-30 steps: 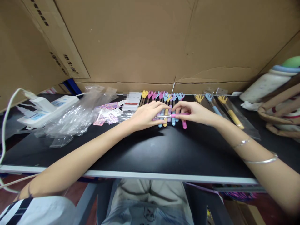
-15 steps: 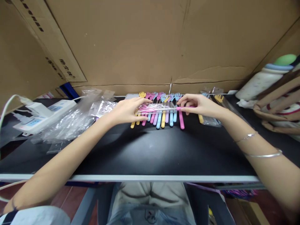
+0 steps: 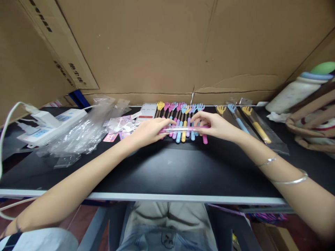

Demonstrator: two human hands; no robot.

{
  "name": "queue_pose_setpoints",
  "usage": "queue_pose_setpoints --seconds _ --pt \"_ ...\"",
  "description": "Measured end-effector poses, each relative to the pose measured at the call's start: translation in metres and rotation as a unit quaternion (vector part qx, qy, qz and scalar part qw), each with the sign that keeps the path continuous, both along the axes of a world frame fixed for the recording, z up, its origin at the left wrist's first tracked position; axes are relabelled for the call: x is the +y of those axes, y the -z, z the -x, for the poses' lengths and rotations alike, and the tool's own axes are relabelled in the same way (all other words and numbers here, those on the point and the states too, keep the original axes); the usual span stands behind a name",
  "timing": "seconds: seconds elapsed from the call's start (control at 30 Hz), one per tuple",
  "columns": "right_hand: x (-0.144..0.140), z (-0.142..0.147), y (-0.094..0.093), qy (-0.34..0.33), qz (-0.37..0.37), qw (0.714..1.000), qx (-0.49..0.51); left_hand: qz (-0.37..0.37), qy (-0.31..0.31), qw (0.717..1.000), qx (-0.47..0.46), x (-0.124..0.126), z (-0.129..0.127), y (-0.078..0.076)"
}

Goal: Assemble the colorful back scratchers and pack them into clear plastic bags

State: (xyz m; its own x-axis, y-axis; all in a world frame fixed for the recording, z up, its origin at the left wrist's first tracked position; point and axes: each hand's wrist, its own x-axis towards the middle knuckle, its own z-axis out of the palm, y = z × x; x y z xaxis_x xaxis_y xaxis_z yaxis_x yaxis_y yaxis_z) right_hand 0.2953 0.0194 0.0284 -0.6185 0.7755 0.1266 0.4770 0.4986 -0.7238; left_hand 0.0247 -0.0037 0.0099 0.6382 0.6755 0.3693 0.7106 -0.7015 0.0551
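A pink back scratcher in a clear plastic bag lies level between my two hands, above a row of others. My left hand pinches the bag at its left end. At the other end, my right hand has thumb and fingers closed round the pink handle. Beneath them, loose back scratchers in yellow, pink, blue and purple lie side by side, claw heads toward the cardboard. Farther right, bagged back scratchers lie flat, among them a blue one.
On the left are a pile of clear plastic bags and a white power strip with plugs. Small printed cards and a phone lie behind my left hand. A bottle stands at right by a brown bag. Cardboard walls the back.
The pink back scratcher has gone farther into its bag, and my right hand has shifted slightly left along it. The phone, cards and bagged back scratchers at right show more now.
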Motion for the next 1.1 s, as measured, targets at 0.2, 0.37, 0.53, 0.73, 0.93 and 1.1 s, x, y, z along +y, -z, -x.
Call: queue_pose_setpoints --seconds 0.2,0.37,0.53,0.73,0.93,1.1 --pt "-0.004 0.005 -0.003 0.0 -0.042 0.998 -0.054 -0.022 -0.004 1.0 -0.002 -0.001 -0.001 0.003" --pt "0.001 -0.01 -0.012 0.011 -0.079 0.983 -0.165 -0.04 -0.029 0.999 -0.004 0.003 0.005 0.0" --pt "0.011 -0.025 -0.012 0.02 -0.081 0.982 -0.172 -0.026 -0.049 0.998 -0.009 0.007 0.01 -0.001" --pt "0.007 -0.011 -0.005 0.02 -0.097 0.99 -0.102 -0.016 -0.045 0.999 -0.018 0.008 0.009 0.001" --pt "0.0 0.003 0.003 0.026 -0.07 0.996 -0.055 -0.013 -0.028 0.999 -0.023 0.002 0.004 0.003" --pt "-0.005 0.011 0.01 0.045 -0.053 0.997 -0.023 -0.001 -0.011 1.0 -0.023 -0.001 -0.001 0.007"
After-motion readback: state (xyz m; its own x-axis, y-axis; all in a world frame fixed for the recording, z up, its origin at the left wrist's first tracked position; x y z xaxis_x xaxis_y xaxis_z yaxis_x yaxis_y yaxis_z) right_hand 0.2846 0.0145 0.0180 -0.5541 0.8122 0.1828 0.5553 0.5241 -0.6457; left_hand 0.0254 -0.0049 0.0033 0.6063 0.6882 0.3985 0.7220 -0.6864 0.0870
